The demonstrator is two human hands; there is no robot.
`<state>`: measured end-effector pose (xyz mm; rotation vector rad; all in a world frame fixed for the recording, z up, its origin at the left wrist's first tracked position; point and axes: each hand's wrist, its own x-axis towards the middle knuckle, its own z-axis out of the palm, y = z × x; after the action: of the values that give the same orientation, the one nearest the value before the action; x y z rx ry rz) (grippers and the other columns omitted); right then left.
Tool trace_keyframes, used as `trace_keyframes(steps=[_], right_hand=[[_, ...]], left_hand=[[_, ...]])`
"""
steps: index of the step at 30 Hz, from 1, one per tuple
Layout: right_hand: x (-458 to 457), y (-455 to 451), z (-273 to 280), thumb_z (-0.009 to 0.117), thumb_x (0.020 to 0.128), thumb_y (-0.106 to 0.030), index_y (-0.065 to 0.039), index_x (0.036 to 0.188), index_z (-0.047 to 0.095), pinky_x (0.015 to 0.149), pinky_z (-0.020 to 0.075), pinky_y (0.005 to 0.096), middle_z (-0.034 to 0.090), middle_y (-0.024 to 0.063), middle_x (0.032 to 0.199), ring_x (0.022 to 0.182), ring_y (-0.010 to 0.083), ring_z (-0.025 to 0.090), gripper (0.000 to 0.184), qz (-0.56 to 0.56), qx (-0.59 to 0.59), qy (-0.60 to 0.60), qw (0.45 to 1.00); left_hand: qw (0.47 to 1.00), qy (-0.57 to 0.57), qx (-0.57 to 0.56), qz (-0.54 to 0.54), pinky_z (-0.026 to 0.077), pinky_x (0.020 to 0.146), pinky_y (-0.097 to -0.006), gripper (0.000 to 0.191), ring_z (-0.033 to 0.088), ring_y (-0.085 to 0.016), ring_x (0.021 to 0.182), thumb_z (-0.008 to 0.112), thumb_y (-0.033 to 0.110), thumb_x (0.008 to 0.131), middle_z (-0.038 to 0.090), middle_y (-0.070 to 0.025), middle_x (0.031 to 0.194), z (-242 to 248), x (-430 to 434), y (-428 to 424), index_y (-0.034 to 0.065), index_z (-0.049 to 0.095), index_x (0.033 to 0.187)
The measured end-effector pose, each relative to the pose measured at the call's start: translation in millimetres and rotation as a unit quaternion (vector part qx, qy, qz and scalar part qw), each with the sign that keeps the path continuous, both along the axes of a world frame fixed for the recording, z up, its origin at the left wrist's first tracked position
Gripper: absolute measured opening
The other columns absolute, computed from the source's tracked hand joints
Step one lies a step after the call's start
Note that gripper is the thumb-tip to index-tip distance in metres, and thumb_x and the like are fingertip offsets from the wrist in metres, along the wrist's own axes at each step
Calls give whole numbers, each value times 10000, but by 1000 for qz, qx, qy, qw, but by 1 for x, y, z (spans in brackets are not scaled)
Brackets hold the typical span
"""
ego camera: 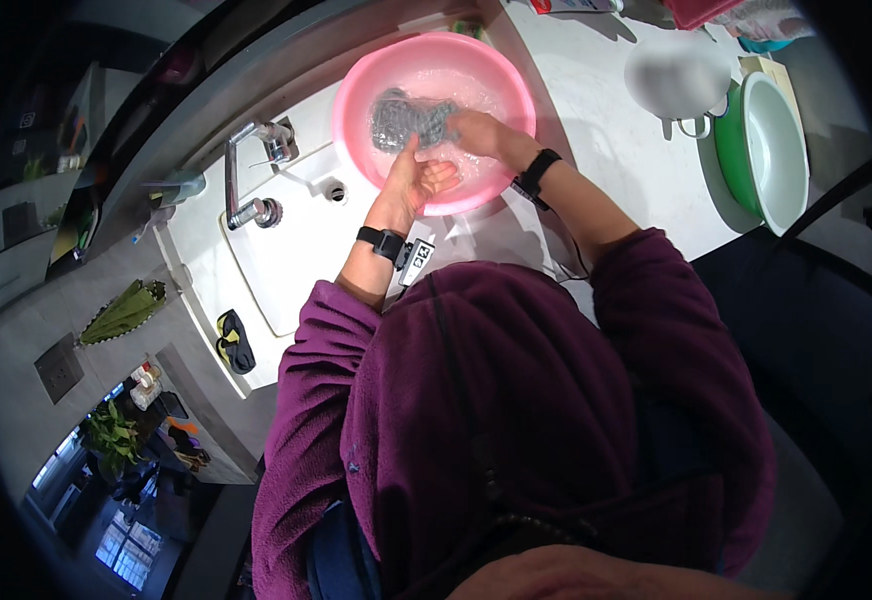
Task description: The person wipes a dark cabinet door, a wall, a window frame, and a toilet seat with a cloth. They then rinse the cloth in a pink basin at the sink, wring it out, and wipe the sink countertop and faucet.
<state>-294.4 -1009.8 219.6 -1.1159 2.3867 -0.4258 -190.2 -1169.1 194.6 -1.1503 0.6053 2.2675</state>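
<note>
A pink plastic basin [436,204] holds water with some foam and bubbles. In it lies a wet grey cloth [406,120], bunched and partly under water. My left hand [419,178] is palm up over the near side of the basin, fingers apart and holding nothing, with the thumb tip by the cloth's lower edge. My right hand [481,135] reaches in from the right. Its fingertips are at the cloth's right end, blurred by motion or water, so a grip on it cannot be made out. Both wrists wear black straps.
Left of the basin are a white sink [278,262] with a drain hole [336,193] and a chrome faucet [235,176]. A black and yellow item [235,341] lies on the ledge. A green basin [766,154] and a metal pot with a handle [695,126] stand on the right counter.
</note>
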Motion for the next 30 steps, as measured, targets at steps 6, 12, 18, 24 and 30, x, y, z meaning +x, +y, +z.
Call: trace_keyframes(steps=[6,12,18,24,30], right_hand=[[44,-5,97,597,842,-88,-77,1100,590,786,507,459,600,173,1023,906,380,636,258,145,-66,-87,983],[42,-18,155,614,824,-100,-55,1081,610,833,500,447,630,175,1002,938,366,638,261,247,-1,-98,964],[-62,-10,124,645,885,-164,-58,1058,623,773,504,330,676,57,976,873,189,641,204,47,-136,-236,961],[-23,-9,14,554,989,-324,-55,1144,631,921,496,313,653,45,1148,1064,152,613,320,-160,-326,-554,749],[40,-29,13,431,1011,-507,-70,1378,477,1076,430,376,489,181,1408,1279,295,512,573,-166,-541,-729,385]], left_hand=[[996,83,22,-4,593,800,-443,451,690,-274,897,582,381,970,675,-144,1025,15,-16,-4,-16,548,1181],[978,205,27,-34,602,629,-413,270,695,-255,777,601,229,953,702,-138,893,20,-4,3,-24,599,1048],[977,207,39,-13,563,566,-366,475,665,-181,763,559,527,954,671,-85,989,79,2,7,118,574,1194],[966,245,75,36,542,596,-336,475,659,-222,853,568,476,967,659,-84,1098,111,-1,9,113,532,1271],[920,302,189,166,449,1022,-509,458,522,-313,1227,636,203,947,495,-132,1363,121,12,36,91,454,1352]])
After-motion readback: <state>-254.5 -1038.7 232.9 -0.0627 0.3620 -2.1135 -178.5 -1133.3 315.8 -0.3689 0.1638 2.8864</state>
